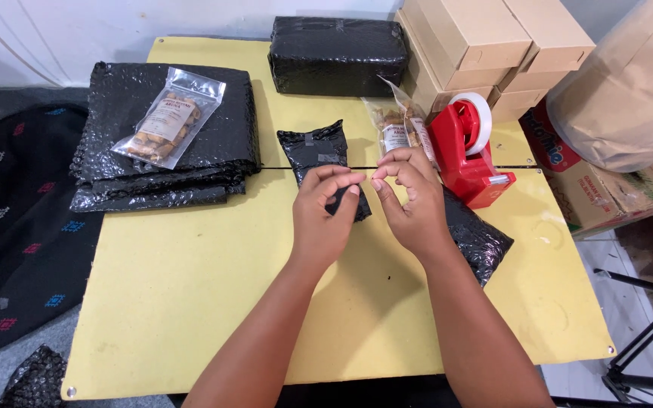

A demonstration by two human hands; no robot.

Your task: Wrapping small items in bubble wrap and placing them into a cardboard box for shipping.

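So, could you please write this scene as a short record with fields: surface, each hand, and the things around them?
surface: yellow table
left hand: fingertips pinched, above the small parcel wrapped in black bubble plastic
right hand: fingertips pinched, close to the left hand; what they pinch is too small to tell
right of hands: red tape dispenser
under right wrist: second black plastic parcel
left side: clear snack pouch lying on a folded stack of black bubble wrap
far edge: large black wrapped block, tan cardboard boxes
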